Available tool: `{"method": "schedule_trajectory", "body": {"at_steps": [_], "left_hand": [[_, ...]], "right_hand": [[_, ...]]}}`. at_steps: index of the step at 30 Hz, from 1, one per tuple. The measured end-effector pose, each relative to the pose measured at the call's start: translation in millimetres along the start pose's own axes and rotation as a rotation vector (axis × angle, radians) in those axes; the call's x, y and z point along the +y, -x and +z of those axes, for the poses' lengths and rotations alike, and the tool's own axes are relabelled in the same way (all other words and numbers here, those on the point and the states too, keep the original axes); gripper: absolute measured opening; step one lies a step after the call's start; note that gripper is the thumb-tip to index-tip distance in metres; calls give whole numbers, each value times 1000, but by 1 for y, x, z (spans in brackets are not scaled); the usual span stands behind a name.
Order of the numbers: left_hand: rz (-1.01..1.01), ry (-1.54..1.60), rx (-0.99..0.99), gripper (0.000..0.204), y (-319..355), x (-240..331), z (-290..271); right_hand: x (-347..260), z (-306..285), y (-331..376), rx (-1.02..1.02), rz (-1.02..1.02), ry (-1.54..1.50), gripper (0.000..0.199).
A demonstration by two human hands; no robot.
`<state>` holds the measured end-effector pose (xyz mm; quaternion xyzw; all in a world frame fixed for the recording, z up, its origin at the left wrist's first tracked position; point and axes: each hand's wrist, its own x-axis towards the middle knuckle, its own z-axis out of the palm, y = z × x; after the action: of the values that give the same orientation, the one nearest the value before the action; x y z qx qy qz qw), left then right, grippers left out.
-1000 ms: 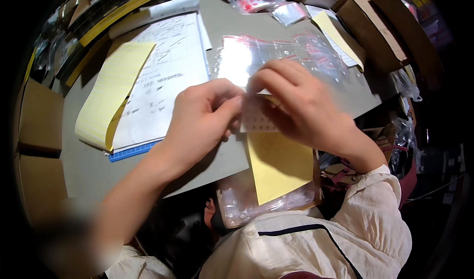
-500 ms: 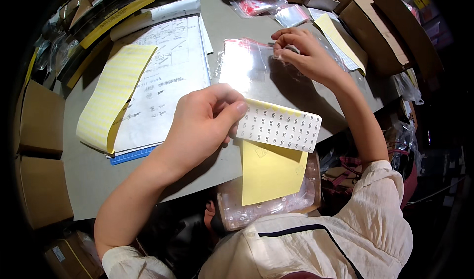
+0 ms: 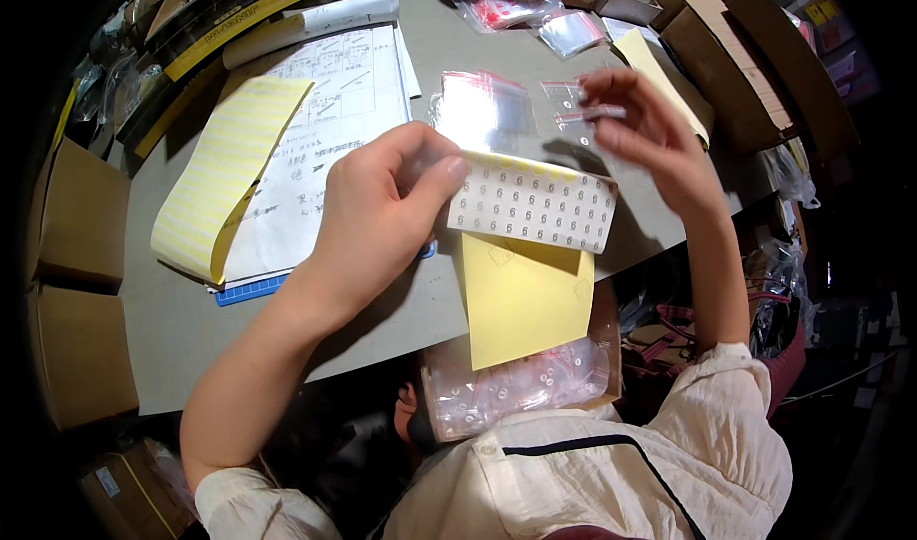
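My left hand [image 3: 387, 196] pinches a sheet of small round number stickers [image 3: 530, 201] by its left end, between thumb and fingers. Its white printed face is towards me, and the yellow backing [image 3: 525, 301] hangs down below it. My right hand [image 3: 654, 129] is raised on the right, thumb and fingers apart and somewhat blurred. Right by its fingertips lie small clear zip bags [image 3: 573, 117] with red strips and little round labels. Left of these, a stack of clear zip bags [image 3: 482, 105] glares under the light.
A pile of written papers [image 3: 330, 148] carries another yellow sticker sheet [image 3: 234, 168] at left. More bags [image 3: 571, 32] and cardboard boxes [image 3: 731, 53] are at the far right. An open box of labelled bags [image 3: 521, 387] sits at my lap, below the table edge.
My right hand has moved right and nearer, its fingers spreading; bags with round labels now show beside it. My left hand has lifted the sticker sheet slightly farther away.
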<state>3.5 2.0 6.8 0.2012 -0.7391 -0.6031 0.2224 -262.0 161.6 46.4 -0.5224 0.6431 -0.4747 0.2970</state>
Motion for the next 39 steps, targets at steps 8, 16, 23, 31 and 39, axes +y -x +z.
{"method": "schedule_trajectory", "body": {"at_steps": [8,16,23,31,39], "left_hand": [[-65,248,-76,27,2,-1,7],[-5,120,-134,25,6,5,4],[-37,202,-123,17,6,4,1],[108,-296,-48,14,5,3,0],[-110,103,-96,14,-2,-5,-4]], "right_hand": [[1,56,48,33,9,-89,59],[1,60,48,81,-71,-101,25],[-1,68,49,38,12,-147,14],[-1,76,33,145,-494,743,19],[10,87,33,241,-705,960,23]]}}
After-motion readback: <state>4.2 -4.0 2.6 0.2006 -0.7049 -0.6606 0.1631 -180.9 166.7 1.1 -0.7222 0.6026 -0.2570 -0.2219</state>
